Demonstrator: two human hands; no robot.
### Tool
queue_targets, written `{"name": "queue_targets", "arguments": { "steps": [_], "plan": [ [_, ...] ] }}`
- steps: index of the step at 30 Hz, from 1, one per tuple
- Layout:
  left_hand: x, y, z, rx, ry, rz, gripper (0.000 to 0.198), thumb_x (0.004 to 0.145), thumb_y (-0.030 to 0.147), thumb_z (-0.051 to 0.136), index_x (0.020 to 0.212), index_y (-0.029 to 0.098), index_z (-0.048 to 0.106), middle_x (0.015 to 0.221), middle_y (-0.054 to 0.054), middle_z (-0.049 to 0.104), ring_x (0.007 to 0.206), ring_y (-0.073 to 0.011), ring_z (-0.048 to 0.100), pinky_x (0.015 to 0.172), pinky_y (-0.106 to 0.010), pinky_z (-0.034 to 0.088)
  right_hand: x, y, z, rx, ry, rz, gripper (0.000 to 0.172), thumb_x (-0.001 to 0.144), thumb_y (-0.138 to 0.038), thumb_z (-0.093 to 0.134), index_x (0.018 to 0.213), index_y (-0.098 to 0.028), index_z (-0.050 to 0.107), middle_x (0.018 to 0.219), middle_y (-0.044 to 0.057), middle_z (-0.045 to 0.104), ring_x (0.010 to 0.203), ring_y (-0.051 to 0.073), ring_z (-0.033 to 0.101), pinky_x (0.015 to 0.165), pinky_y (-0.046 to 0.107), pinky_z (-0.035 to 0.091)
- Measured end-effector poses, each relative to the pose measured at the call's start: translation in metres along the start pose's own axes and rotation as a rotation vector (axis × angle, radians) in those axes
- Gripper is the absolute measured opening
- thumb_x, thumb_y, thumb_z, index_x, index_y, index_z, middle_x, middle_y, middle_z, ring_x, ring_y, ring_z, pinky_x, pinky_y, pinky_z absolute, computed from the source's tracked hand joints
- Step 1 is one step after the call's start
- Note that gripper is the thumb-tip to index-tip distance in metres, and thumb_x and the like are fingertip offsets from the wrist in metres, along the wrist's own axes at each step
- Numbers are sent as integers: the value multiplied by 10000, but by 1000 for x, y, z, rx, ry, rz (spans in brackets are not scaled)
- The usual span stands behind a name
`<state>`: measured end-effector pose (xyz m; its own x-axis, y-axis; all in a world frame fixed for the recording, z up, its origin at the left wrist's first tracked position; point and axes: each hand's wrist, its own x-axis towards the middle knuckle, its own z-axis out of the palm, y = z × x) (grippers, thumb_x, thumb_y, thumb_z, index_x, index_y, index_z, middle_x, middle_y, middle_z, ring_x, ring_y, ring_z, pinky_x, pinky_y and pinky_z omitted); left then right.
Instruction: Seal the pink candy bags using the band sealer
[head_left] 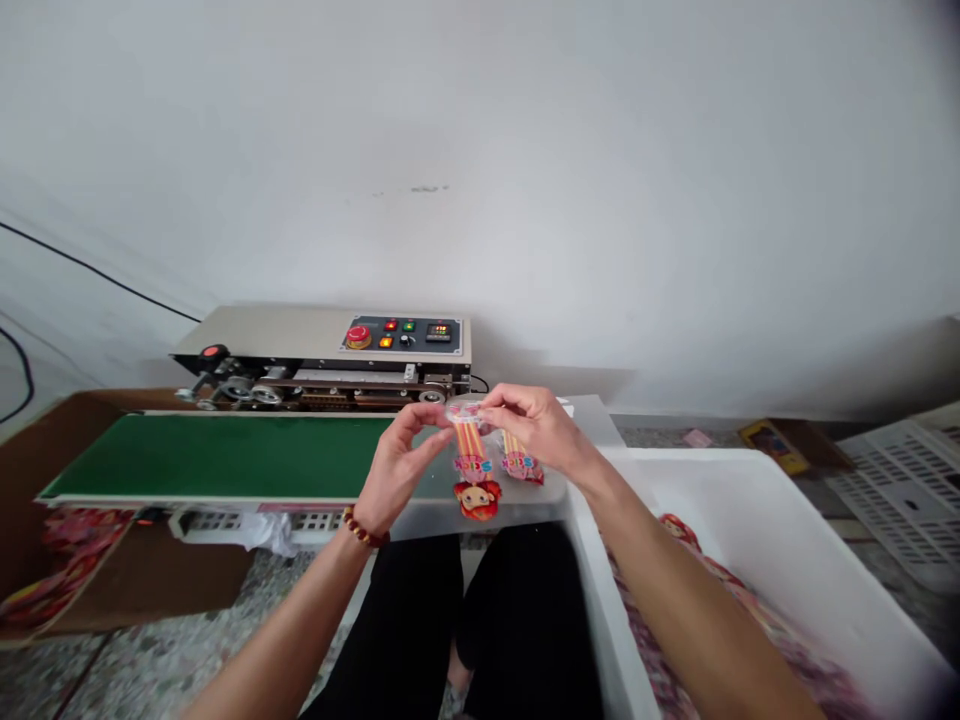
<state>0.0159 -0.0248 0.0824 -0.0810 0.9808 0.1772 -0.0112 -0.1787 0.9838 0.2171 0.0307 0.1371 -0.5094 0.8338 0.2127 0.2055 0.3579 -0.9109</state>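
Note:
A clear candy-stick packet [472, 465] with red and yellow stripes hangs between my hands, its cartoon head end pointing down. Thumb and fingers of my left hand [405, 455] pinch the packet's top left corner. My right hand [529, 425] grips the top right corner in the same way. Behind it, partly covered by my right hand, a second striped packet [521, 462] lies on the pale surface at the belt's right end. Just left of my hands is the green conveyor belt [240, 455] of a sealing machine [322, 350].
At right, a white foam box [750, 500] holds many packets [720, 570]. On the left, a cardboard box [165, 580] contains more red packets [67, 560]. A white plastic crate [907, 490] and a yellow box [780, 445] stand far right. My knees are below the belt.

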Motion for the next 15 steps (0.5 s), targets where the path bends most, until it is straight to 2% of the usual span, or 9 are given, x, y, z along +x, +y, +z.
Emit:
{"name": "queue_targets", "arguments": {
  "steps": [2,5,8,11,13,15],
  "plan": [
    [7,5,-2,-23,-63,-21,324,853,423,752,1098,219,693,1021,-44,707,980,-197,623,951,-332,463,2,0,3,25,-13,0,178,906,-303,616,769,-197,660,739,-18,667,700,131,606,667,253,451],
    [16,10,-3,-47,-99,-37,254,846,436,753,904,194,703,909,-29,704,858,-172,621,861,-305,481,3,0,10,86,-16,31,178,912,-328,613,803,-200,667,775,-5,680,747,146,631,729,284,498],
    [19,15,-2,-25,-74,-37,263,833,439,758,830,196,659,767,9,661,711,-142,575,731,-275,470,4,0,17,154,-9,72,147,892,-358,649,896,-214,677,831,-3,691,761,149,635,742,298,522],
    [19,19,-3,140,-49,16,277,844,447,733,769,188,670,752,9,641,718,-144,557,719,-268,449,5,0,21,167,18,116,146,868,-366,665,889,-221,673,812,-9,679,742,148,626,717,297,534],
    [18,21,-6,201,-65,31,264,860,450,708,815,189,708,797,-4,658,771,-157,575,749,-271,454,6,1,22,176,32,149,152,867,-371,652,850,-222,673,802,-6,677,749,153,638,706,295,542],
    [18,22,-9,169,-87,16,263,873,449,688,947,199,722,841,-11,674,793,-165,589,757,-274,463,6,2,23,189,22,170,159,868,-377,645,845,-222,674,814,-2,685,776,160,660,709,297,549]
  ]
}}
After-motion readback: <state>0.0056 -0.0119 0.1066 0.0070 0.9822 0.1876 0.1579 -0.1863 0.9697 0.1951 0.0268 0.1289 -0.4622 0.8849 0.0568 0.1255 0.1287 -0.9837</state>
